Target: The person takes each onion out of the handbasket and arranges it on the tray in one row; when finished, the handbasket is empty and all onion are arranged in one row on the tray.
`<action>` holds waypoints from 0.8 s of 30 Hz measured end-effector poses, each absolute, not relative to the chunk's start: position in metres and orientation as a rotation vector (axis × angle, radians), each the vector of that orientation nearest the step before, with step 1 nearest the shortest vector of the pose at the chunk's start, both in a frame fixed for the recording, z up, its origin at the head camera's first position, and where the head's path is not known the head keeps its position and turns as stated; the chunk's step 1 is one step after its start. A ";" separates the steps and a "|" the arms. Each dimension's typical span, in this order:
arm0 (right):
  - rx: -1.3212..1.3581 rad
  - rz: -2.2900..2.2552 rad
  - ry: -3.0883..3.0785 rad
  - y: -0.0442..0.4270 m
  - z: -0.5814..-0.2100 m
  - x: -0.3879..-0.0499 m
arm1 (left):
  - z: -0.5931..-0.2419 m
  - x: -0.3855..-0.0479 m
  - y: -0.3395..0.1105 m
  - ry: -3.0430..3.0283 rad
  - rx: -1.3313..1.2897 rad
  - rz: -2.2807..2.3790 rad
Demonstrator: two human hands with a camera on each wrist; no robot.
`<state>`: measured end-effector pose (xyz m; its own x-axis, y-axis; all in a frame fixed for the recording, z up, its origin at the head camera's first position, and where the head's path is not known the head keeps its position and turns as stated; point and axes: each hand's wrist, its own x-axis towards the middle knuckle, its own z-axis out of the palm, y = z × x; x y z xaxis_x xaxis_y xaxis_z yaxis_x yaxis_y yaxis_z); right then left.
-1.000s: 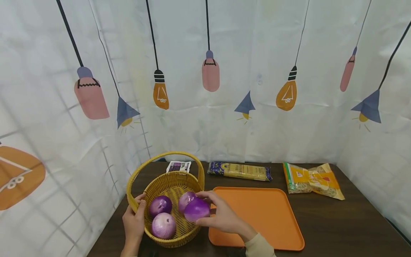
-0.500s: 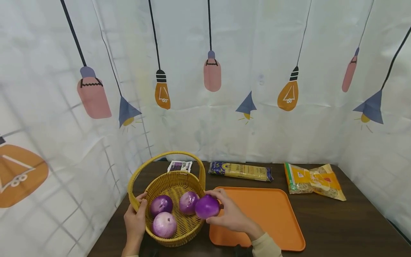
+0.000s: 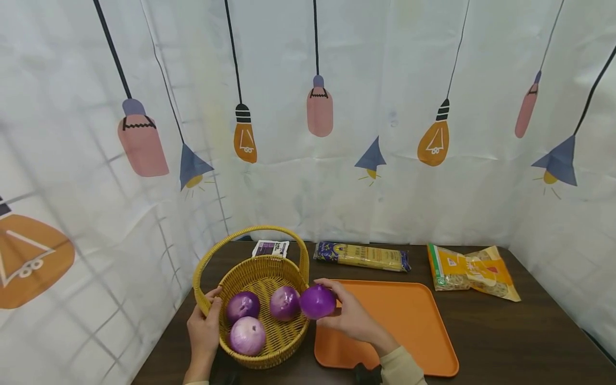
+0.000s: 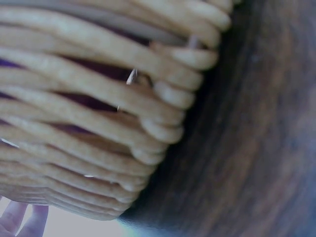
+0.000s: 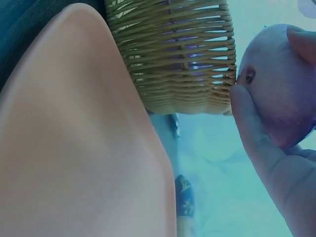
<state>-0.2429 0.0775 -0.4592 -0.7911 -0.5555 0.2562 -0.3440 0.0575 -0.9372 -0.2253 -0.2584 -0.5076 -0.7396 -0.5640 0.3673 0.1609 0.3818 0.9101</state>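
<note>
My left hand grips the left rim of a yellow woven basket, beside the foot of its arched handle. In the left wrist view the basket's weave fills much of the frame, with fingertips at the lower left. Inside lie three purple onions: a dark one, a paler one in front and another on the right. Another purple onion is held by my right hand, over the basket's right rim. The right wrist view shows that onion between thumb and fingers.
An orange tray lies right of the basket, partly under my right hand. Along the back are a small white-and-purple packet, a long blue-and-yellow packet and an orange-and-clear bag. A lamp-patterned curtain stands behind the dark table.
My right hand has lifted the onion up and to the right, from inside the basket to over its right rim. The left hand keeps its grip on the basket.
</note>
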 end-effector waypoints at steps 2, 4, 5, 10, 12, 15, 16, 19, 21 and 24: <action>-0.901 -1.845 2.137 0.079 -0.459 -0.243 | -0.508 -0.225 -0.258 -1.984 0.348 -1.414; -0.875 -1.868 2.117 0.080 -0.460 -0.244 | -0.508 -0.225 -0.259 -1.981 0.344 -1.420; -0.865 -1.875 2.109 0.080 -0.460 -0.244 | -0.509 -0.226 -0.259 -1.981 0.345 -1.420; -0.826 -1.883 2.085 0.082 -0.462 -0.247 | -0.510 -0.227 -0.260 -1.980 0.352 -1.420; -0.809 -1.878 2.100 0.082 -0.464 -0.248 | -0.510 -0.227 -0.260 -1.974 0.351 -1.424; -0.779 -1.869 2.152 0.084 -0.465 -0.249 | -0.508 -0.226 -0.259 -1.973 0.353 -1.425; -0.766 -1.868 2.172 0.085 -0.465 -0.250 | -0.507 -0.226 -0.258 -1.975 0.355 -1.425; -0.721 -1.863 2.229 0.090 -0.465 -0.251 | -0.499 -0.221 -0.253 -1.971 0.350 -1.435; -0.691 -1.862 2.259 0.094 -0.465 -0.252 | -0.489 -0.216 -0.248 -1.964 0.339 -1.446; -0.664 -1.846 2.278 0.100 -0.466 -0.254 | -0.479 -0.209 -0.243 -1.953 0.302 -1.451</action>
